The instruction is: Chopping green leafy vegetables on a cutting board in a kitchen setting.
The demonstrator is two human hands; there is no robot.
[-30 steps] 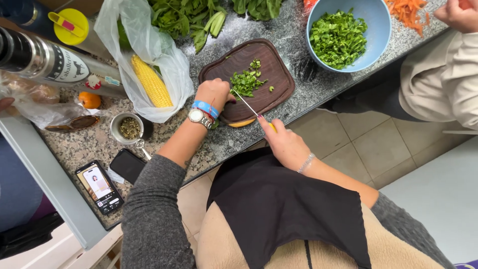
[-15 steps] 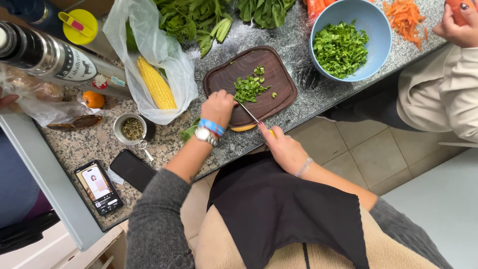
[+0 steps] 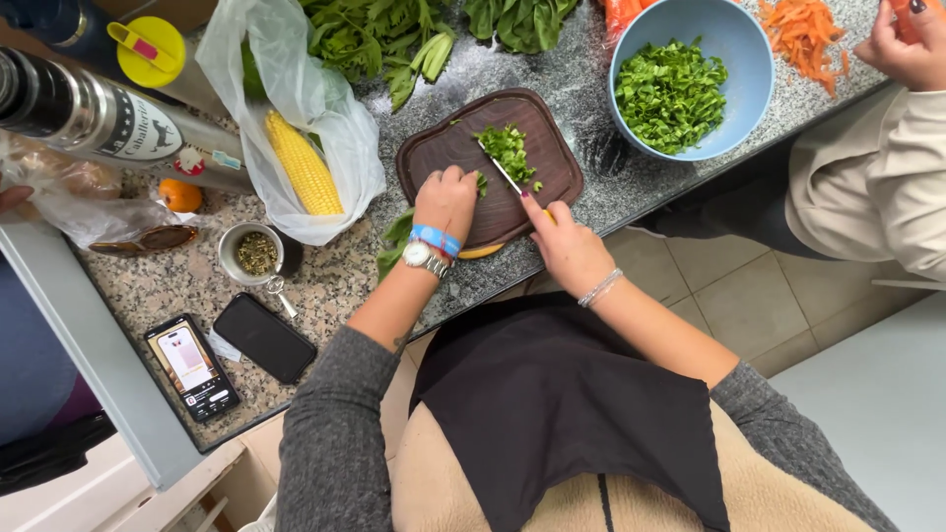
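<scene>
A dark brown cutting board (image 3: 445, 156) lies on the speckled granite counter (image 3: 325, 286). On it sits a small heap of chopped green leaves (image 3: 508, 150). My right hand (image 3: 564, 244) grips a knife (image 3: 501, 169) whose blade points up the board into the greens. My left hand (image 3: 445, 199), with a blue band and a watch at the wrist, rests fingers-down on the board's left part, touching a bit of green leaf beside the blade.
A blue bowl (image 3: 729, 39) of chopped greens stands at the upper right, with grated carrot (image 3: 803, 34) beside it. Another person's hand (image 3: 909, 49) holds something orange. Corn (image 3: 301, 166) in a plastic bag, a steel flask (image 3: 94, 116), a cup (image 3: 251, 254) and two phones (image 3: 261, 338) lie left.
The view has shifted. My right hand has brought the knife further up the board into the greens, and my left hand has settled lower on the board's left side.
</scene>
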